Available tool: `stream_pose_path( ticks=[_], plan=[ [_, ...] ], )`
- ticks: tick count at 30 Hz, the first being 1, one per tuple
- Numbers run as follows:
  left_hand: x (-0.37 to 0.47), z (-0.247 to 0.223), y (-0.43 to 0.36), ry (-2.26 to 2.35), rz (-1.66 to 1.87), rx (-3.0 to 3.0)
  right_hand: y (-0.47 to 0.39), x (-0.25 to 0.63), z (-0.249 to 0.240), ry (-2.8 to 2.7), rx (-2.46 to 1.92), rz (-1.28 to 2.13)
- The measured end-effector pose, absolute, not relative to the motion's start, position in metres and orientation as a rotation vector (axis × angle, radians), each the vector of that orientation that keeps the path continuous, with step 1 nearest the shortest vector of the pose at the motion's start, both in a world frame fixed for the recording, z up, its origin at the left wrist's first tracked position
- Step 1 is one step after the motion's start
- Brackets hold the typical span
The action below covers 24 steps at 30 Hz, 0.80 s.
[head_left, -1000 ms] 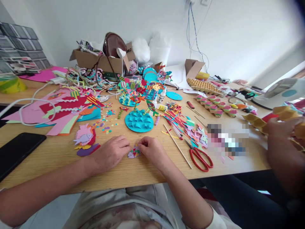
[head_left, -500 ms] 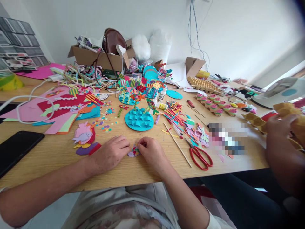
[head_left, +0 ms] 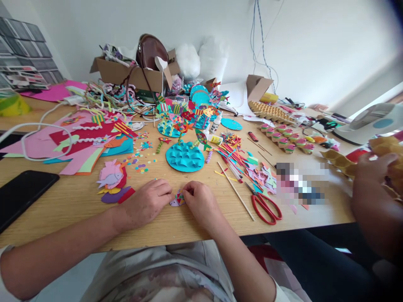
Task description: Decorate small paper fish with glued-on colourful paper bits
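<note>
A small lilac paper fish [head_left: 176,202] with coloured triangle pieces on its body lies on the table between my hands. My right hand [head_left: 200,202] has thumb and forefinger pinched at the fish's right end, which it partly covers. At the fish's left edge, my left hand [head_left: 153,199] holds its fingers together and bent, the tips pressing there; its thumb is hidden. Left of that hand lies a pile of cut paper fish shapes [head_left: 111,178]. Beyond both hands stands a blue scalloped paper disc [head_left: 185,157].
Red-handled scissors [head_left: 267,209] and a wooden stick [head_left: 236,191] lie to the right, near paper strips [head_left: 231,153]. A phone [head_left: 27,197] is at far left. Glue bottles [head_left: 215,126] stand behind the disc. At right, another person's hand [head_left: 371,172] holds egg-carton pieces.
The view has shifted very slightly. My hands stay at the paper fish with almost no movement. The other person's hand at right has moved a little.
</note>
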<state>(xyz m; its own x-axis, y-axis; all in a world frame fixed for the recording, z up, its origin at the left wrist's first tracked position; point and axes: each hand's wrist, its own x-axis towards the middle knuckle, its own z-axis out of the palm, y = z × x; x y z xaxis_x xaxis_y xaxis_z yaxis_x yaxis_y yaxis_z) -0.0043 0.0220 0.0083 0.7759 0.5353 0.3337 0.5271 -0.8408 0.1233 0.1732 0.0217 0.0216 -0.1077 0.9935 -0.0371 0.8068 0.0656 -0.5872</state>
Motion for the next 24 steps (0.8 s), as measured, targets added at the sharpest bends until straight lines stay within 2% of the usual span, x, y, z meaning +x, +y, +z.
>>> stream_pose_path(
  ticks=[24],
  plan=[
    [-0.0055,0.0066,0.0224,0.861,0.559,2.937,0.0234,0.1775,0.0187,-2.053,-1.77,0.59]
  ],
)
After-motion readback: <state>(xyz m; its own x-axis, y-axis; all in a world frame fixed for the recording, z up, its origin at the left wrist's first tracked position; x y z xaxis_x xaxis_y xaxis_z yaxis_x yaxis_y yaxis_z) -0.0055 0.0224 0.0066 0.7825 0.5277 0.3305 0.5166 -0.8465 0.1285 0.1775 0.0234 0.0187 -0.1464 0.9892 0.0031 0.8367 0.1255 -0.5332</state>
